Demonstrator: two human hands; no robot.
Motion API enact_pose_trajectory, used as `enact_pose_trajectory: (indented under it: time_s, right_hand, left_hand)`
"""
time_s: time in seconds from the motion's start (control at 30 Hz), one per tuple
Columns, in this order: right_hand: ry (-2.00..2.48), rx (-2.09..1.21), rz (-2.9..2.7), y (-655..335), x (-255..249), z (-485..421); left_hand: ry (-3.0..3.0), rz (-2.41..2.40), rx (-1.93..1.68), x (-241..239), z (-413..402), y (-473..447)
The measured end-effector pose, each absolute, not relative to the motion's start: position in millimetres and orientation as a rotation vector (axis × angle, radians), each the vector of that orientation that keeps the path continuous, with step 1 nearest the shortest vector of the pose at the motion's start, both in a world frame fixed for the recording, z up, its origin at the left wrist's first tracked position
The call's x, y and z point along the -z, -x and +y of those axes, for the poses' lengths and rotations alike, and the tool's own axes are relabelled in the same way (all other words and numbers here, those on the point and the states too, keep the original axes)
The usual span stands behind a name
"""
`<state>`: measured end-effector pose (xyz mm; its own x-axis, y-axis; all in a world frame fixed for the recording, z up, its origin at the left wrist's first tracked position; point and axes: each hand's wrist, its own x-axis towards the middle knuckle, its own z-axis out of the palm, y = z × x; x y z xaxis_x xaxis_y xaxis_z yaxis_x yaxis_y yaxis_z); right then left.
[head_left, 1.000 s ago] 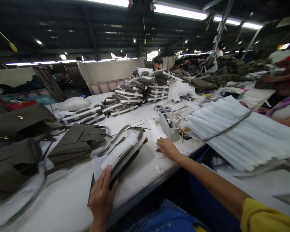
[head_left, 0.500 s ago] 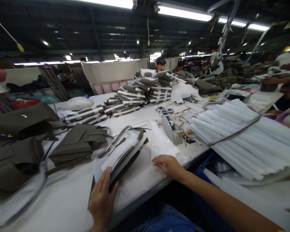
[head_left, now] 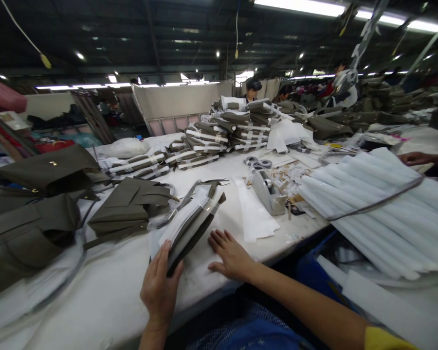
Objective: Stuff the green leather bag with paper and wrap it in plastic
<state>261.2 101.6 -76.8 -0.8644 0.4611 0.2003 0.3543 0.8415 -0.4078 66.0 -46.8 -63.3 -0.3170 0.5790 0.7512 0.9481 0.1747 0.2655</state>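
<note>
My left hand (head_left: 161,281) grips the near end of a folded olive bag (head_left: 194,228), fingers along its left side and the thumb on its right. White padding and clear tape run along the bag, and a grey strap lies curled at its far left. My right hand (head_left: 230,255) is open, palm down with fingers apart, just above or on the white table (head_left: 200,291) to the right of the bag. A white foam sheet (head_left: 255,214) lies beyond that hand, beside a grey tape dispenser (head_left: 268,189).
Olive bags (head_left: 127,209) lie at the left. Wrapped bags (head_left: 208,138) are piled at the back. Tape rolls (head_left: 259,164) sit behind the dispenser. A strapped stack of white foam sheets (head_left: 372,204) overhangs the right edge, near another person's hand (head_left: 416,158).
My right hand has left the white foam sheet and moved left, its fingers spreading, toward the folded bag. The left hand keeps its hold. The view has shifted slightly.
</note>
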Motion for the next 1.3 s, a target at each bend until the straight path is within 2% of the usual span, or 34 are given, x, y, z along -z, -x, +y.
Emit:
enact_pose_trajectory:
  time_s: [0.13, 0.23, 0.37, 0.5, 0.6, 0.73, 0.87, 1.03, 1.3]
  right_hand:
    - [0.207, -0.514, -2.789, -213, 72, 116]
    - [0.082, -0.412, -2.696, -198, 69, 120]
    - [0.016, -0.437, -2.435, -229, 66, 97]
    - [-0.060, -0.515, -2.311, -279, 43, 79]
    - [0.076, -0.582, -2.246, -282, 16, 96]
    - [0.636, -0.717, -2.504, -227, -4, 148]
    - [0.925, -0.781, -2.701, -152, 0, 191]
    - [1.192, -0.908, -2.762, -95, 14, 202]
    - [1.090, -1.679, -2.455, -94, 21, 198]
  left_hand:
    - [1.387, -1.915, 1.042, 48, -34, -64]
    - [1.432, -1.822, 1.056, 41, -26, -65]
    - [1.560, -1.746, 1.001, 48, -27, -74]
    - [1.730, -1.666, 0.878, 65, -35, -96]
    - [1.775, -1.600, 0.818, 69, -38, -112]
    - [1.741, -1.601, 0.812, 65, -39, -124]
    - [1.732, -1.574, 0.837, 65, -45, -132]
    - [1.729, -1.561, 0.874, 70, -52, -140]
    - [1.732, -1.576, 0.905, 69, -52, -140]
